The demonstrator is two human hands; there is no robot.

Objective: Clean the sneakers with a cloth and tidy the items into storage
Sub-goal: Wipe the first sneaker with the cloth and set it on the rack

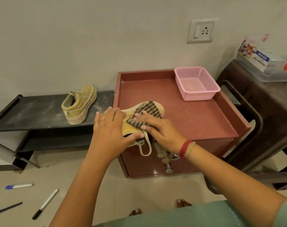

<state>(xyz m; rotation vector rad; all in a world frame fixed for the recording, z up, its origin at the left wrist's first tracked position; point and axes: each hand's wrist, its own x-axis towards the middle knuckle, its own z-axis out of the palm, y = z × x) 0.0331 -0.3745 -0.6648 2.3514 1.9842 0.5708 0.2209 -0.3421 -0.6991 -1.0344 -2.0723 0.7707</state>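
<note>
Yellow sneaker (pixel 146 110), brown-striped cloth (pixel 144 115), pink basket (pixel 197 83), maroon cabinet (pixel 197 122).

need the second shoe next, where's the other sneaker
In the head view, the other sneaker stands on the black shelf, left of the red cabinet.

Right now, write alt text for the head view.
Two hands clean a yellow sneaker on a red cabinet: left hand steadies, right hand presses a striped cloth. Second sneaker sits on a black rack.

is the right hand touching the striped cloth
Touching. The head view shows the right hand pressed flat on the striped cloth, fingers spread over it, holding it against the sneaker on the cabinet top.
</note>
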